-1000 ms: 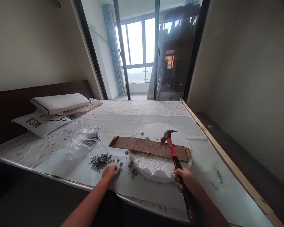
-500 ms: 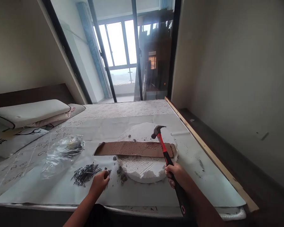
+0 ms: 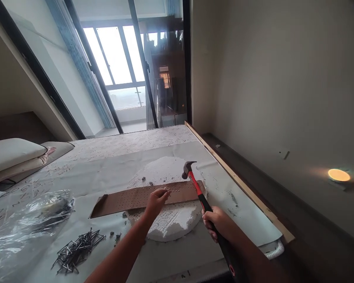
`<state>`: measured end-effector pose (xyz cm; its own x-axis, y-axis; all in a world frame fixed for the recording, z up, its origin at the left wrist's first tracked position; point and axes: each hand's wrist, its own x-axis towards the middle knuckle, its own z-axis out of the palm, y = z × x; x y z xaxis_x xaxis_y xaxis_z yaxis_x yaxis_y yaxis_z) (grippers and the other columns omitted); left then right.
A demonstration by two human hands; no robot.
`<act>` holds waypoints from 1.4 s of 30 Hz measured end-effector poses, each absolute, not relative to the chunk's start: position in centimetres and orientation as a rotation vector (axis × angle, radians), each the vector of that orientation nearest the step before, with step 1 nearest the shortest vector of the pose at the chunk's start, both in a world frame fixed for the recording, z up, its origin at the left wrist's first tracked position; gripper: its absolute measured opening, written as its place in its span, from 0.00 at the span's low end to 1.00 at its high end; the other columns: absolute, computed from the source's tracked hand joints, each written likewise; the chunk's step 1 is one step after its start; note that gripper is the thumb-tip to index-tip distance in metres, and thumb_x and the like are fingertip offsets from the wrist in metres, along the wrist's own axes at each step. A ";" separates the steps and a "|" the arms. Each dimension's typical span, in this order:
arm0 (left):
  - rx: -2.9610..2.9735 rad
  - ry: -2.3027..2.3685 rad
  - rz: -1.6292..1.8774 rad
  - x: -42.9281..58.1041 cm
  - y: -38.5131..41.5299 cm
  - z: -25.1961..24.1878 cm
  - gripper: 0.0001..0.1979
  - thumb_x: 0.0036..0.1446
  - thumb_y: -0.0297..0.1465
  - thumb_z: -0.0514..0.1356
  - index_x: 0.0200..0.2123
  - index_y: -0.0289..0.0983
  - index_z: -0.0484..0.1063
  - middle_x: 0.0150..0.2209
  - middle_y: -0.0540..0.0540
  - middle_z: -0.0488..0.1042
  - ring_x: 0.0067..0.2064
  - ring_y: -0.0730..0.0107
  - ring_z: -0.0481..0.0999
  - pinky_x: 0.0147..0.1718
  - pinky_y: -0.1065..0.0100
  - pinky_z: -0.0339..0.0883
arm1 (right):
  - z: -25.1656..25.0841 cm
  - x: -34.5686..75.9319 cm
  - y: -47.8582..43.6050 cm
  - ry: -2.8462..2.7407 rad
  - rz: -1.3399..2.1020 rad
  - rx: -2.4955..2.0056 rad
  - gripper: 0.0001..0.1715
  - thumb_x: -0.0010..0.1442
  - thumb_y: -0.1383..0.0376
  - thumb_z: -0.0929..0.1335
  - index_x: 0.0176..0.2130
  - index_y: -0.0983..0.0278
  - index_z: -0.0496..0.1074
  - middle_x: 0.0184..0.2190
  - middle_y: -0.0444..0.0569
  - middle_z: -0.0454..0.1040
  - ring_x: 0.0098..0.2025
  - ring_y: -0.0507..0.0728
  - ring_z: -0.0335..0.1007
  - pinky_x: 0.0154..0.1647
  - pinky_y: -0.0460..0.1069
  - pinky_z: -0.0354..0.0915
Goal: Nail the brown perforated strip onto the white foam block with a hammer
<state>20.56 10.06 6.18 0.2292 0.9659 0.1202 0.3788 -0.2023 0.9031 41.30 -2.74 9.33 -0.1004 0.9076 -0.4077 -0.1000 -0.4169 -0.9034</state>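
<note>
My right hand [image 3: 217, 224] is closed round the red-and-black handle of a claw hammer [image 3: 195, 184]; its steel head hovers above the right end of a brown perforated board [image 3: 129, 198]. The board lies across a round white foam slab [image 3: 165, 220] on the covered bed. My left hand [image 3: 157, 200] rests over the board near its middle, fingers pinched on a small nail that I can barely make out. A heap of loose dark nails [image 3: 76, 249] lies to the lower left.
A crumpled clear plastic bag [image 3: 32, 220] lies at the left beside the nails. Pillows [image 3: 14, 155] are stacked at the far left. A wooden strip [image 3: 238, 181] runs along the bed's right edge, with the wall beyond. Foam crumbs are scattered round the slab.
My left hand has left the nail heap and moved up and right onto the board, pinched. The hammer stays raised over the board's right end. The view has swung to the right.
</note>
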 end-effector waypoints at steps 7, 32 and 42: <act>2.080 1.243 0.929 24.5 14.1 3.6 0.13 0.51 0.37 0.58 0.23 0.37 0.77 0.27 0.45 0.76 0.30 0.68 0.73 0.30 0.70 0.64 | 9.4 41.4 -1.9 -0.951 1.659 -1.389 0.05 0.42 0.63 0.59 0.25 0.61 0.55 0.11 0.33 0.55 0.09 0.45 0.48 0.07 0.43 0.50; 2.309 1.379 0.865 26.0 14.9 1.2 0.10 0.54 0.31 0.57 0.24 0.37 0.76 0.29 0.45 0.77 0.33 0.66 0.74 0.33 0.67 0.63 | 11.1 41.3 -5.1 -1.017 1.618 -1.346 0.01 0.45 0.65 0.59 0.24 0.61 0.57 0.11 0.33 0.54 0.08 0.46 0.47 0.06 0.42 0.46; 2.336 1.386 0.839 25.8 14.9 0.9 0.11 0.54 0.31 0.55 0.23 0.36 0.74 0.28 0.44 0.76 0.32 0.66 0.73 0.32 0.68 0.63 | 10.7 41.0 -5.4 -1.079 1.576 -1.476 0.04 0.48 0.68 0.59 0.23 0.60 0.56 0.09 0.33 0.51 0.07 0.46 0.44 0.06 0.43 0.43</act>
